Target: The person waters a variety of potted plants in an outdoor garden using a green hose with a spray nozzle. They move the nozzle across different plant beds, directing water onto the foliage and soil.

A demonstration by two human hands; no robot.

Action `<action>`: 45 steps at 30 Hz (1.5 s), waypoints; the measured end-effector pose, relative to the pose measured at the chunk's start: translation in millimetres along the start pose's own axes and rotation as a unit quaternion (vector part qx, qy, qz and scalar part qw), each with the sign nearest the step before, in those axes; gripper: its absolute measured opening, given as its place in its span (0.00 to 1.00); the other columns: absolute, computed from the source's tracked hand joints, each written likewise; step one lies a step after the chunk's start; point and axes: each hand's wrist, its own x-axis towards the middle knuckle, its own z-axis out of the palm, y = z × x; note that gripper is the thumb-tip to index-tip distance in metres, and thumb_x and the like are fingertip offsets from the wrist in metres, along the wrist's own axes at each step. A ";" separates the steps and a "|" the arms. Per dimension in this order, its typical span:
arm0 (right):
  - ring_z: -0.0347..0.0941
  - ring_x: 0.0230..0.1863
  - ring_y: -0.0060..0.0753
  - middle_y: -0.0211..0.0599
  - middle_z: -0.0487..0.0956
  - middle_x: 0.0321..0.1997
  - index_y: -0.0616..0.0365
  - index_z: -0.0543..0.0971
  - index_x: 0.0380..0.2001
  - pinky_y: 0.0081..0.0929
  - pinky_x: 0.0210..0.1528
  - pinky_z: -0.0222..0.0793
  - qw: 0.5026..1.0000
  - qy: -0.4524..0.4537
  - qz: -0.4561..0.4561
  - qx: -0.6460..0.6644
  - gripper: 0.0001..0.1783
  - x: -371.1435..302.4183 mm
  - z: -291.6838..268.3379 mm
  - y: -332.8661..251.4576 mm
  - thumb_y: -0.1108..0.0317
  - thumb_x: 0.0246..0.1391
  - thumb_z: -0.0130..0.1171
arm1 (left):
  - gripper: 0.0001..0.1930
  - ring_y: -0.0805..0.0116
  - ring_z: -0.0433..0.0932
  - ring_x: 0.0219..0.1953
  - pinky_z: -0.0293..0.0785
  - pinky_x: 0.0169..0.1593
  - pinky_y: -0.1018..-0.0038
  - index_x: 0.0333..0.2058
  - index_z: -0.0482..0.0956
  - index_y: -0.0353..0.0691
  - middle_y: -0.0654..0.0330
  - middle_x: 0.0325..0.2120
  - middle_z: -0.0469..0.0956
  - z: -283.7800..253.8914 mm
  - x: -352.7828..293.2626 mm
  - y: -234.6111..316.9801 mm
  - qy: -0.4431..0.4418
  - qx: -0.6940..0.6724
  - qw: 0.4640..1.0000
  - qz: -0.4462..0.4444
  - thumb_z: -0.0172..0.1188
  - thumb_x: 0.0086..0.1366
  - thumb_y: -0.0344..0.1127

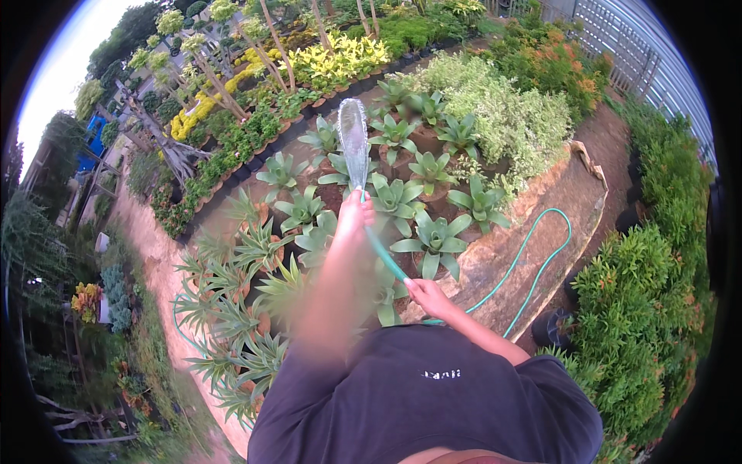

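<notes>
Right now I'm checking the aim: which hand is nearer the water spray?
Left. The left hand grips the green hose at the base of the water spray; the right hand holds the hose farther back, nearer the body.

**Blurred forearm (325,301), half-covered hose (388,261)**

The left forearm is smeared and hides leaves (435,238) behind it. The left hand (355,215) covers the hose's tip; the right hand (425,295) covers another stretch. The right forearm (488,333) crosses the loop, hiding one end. Foliage masks most pots (263,324). The shirt's print (441,374) is too small to read. The dark rim cuts off the fence (657,58).
</notes>
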 end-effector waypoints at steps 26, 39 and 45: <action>0.62 0.23 0.22 0.26 0.68 0.18 0.60 0.72 0.20 0.29 0.29 0.63 0.990 0.059 0.126 0.038 0.36 -47.7 70.9 41.8 0.40 0.71 0.43 | 0.15 0.81 0.56 0.17 0.54 0.20 0.81 0.38 0.67 0.45 0.72 0.19 0.59 -31.1 14.6 -84.8 -0.110 0.057 0.982 -0.142 0.44 0.78 0.49; 0.62 0.21 0.22 0.27 0.67 0.16 0.59 0.72 0.19 0.29 0.26 0.61 0.976 0.093 0.196 0.031 0.36 -105.4 118.0 61.9 0.39 0.69 0.46 | 0.15 0.82 0.54 0.14 0.51 0.17 0.79 0.33 0.67 0.46 0.73 0.17 0.61 -63.0 -15.4 -145.9 -0.146 0.228 0.945 -0.182 0.44 0.77 0.49; 0.62 0.20 0.20 0.25 0.68 0.16 0.59 0.74 0.19 0.26 0.24 0.60 0.979 0.048 0.193 0.046 0.35 -136.2 134.9 54.8 0.38 0.67 0.50 | 0.15 0.82 0.53 0.14 0.49 0.17 0.79 0.33 0.66 0.46 0.74 0.17 0.59 -84.7 -66.1 -145.1 -0.136 0.260 0.939 -0.178 0.44 0.77 0.48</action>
